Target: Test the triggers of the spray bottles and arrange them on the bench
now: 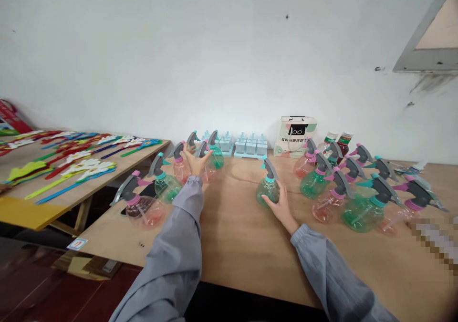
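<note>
Green spray bottle (266, 192) with a turquoise collar and a grey trigger head stands upright on the table (234, 250), between two clusters of similar bottles. My right grip (279, 203) is around its round body, thumb across the near side and fingers on its right flank. My left grip (196, 161) is spread wide, thumb and fingers apart, among the left cluster, right beside a pink bottle (181, 170); I cannot tell whether my fingertips touch anything there. Closer to me in that cluster stand another green one (166, 187) and a large pink one (148, 213) at the front. To my right, the other cluster (363, 212) mixes pink and green bottles with heads turned various ways. Further back, against the wall (229, 59), sit pale blue moulds (251, 146), a printed paper bag (294, 140) and two jars with white lids (344, 143), partly hidden by bottles. Off to my left, a second table (77, 188) carries rows of colourful hand-shaped clappers (86, 171) with long handles.
</note>
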`<state>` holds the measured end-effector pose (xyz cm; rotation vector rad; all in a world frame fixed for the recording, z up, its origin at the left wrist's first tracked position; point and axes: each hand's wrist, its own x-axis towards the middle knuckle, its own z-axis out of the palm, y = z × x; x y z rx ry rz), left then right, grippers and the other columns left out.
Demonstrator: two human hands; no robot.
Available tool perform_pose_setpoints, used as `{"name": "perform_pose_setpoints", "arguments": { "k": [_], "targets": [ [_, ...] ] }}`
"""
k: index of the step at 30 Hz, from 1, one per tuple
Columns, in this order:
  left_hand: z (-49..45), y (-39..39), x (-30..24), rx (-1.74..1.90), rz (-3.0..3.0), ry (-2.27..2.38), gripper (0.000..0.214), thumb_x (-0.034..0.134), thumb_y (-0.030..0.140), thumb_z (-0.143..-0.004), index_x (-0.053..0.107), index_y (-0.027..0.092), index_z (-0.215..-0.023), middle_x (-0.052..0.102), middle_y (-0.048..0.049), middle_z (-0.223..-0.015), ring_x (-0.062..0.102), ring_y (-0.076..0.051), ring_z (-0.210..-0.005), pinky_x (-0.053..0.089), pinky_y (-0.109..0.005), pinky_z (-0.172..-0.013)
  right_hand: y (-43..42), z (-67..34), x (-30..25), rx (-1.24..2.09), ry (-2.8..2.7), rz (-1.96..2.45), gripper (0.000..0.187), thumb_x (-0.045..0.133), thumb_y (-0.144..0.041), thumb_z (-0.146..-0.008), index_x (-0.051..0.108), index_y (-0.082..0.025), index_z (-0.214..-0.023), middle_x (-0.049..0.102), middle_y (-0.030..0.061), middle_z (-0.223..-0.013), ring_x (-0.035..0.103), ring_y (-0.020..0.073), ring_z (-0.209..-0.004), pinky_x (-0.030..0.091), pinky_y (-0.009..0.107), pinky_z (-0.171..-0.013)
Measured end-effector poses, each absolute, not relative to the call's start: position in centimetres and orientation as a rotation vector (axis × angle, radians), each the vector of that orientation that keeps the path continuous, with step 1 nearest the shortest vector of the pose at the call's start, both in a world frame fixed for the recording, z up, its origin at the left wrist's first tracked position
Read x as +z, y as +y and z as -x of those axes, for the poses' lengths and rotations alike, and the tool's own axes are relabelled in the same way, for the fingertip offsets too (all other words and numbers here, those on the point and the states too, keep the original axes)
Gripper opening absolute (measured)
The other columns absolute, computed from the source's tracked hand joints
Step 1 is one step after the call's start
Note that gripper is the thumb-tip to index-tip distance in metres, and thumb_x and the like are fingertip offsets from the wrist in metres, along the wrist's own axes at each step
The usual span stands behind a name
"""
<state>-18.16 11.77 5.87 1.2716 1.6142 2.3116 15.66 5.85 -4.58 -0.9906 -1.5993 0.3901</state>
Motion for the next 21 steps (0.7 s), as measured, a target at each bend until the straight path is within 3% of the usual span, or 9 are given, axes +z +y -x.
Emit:
{"name": "perform_pose_setpoints", "arguments": {
  "k": [3, 5, 7, 11, 16, 21],
  "targets": [
    [16.4, 8.6, 5.8, 2.538, -1.28, 1.669, 0.102, 0.084, 0.051, -0.064, 0.027, 0.017, -0.142, 0.033, -0.0199, -0.146, 0.045, -0.03, -0.131, 0.038, -0.047, -0.109, 5.8, -15.6, -4.4, 0.352, -1.6, 0.977, 0.068, 0.069, -0.052, -0.081, 0.045, -0.02, -0.136, 0.056, 0.0136, -0.125, 0.054, 0.0302, -0.122, 0.045, 0.053, -0.106],
    [13.8, 5.9, 5.6, 2.582, -1.43, 1.615, 0.095, 0.075, 0.062, -0.069, 0.03, 0.02, -0.142, 0.035, -0.0187, -0.145, 0.047, -0.031, -0.129, 0.04, -0.048, -0.107, 5.6, -15.5, -4.3, 0.32, -1.613, 0.954, 0.067, 0.069, -0.05, -0.081, 0.045, -0.02, -0.136, 0.055, 0.0144, -0.128, 0.054, 0.0303, -0.124, 0.044, 0.053, -0.108],
    [10.4, 3.5, 5.3, 2.372, -1.714, 1.515, 0.088, 0.071, 0.065, -0.07, 0.037, 0.021, -0.138, 0.041, -0.0169, -0.142, 0.047, -0.033, -0.13, 0.042, -0.048, -0.105, 5.4, -15.3, -4.3, 0.322, -1.639, 0.919, 0.067, 0.07, -0.049, -0.081, 0.044, -0.02, -0.136, 0.055, 0.0152, -0.13, 0.054, 0.0303, -0.125, 0.044, 0.052, -0.108],
    [3.8, 1.3, 4.6, 1.728, -1.973, 1.307, 0.092, 0.079, 0.056, -0.067, 0.037, 0.02, -0.141, 0.043, -0.018, -0.144, 0.043, -0.034, -0.137, 0.036, -0.049, -0.113, 4.3, -14.4, -4.7, 0.435, -1.729, 0.856, 0.07, 0.07, -0.049, -0.082, 0.04, -0.02, -0.138, 0.057, 0.0159, -0.133, 0.058, 0.0301, -0.124, 0.048, 0.051, -0.104],
    [0.1, 1.3, 3.8, 1.591, -1.752, 1.355, 0.08, 0.078, 0.043, -0.072, 0.043, 0.017, -0.138, 0.054, -0.0172, -0.131, 0.051, -0.031, -0.128, 0.038, -0.049, -0.111, 1.9, -13.7, -4.3, 0.448, -1.897, 0.795, 0.075, 0.071, -0.05, -0.082, 0.037, -0.021, -0.141, 0.057, 0.0171, -0.136, 0.057, 0.0309, -0.126, 0.049, 0.05, -0.103],
    [0.8, 0.9, 4.0, 1.59, -1.622, 1.229, 0.057, 0.071, 0.035, -0.079, 0.05, 0.02, -0.13, 0.06, -0.0127, -0.125, 0.063, -0.02, -0.102, 0.052, -0.036, -0.091, 0.7, -19.5, -0.8, 0.031, -1.687, 0.799, 0.035, 0.063, -0.036, -0.088, 0.052, -0.025, -0.12, 0.059, 0.0112, -0.125, 0.058, 0.0283, -0.121, 0.045, 0.052, -0.104]
  ]
}}
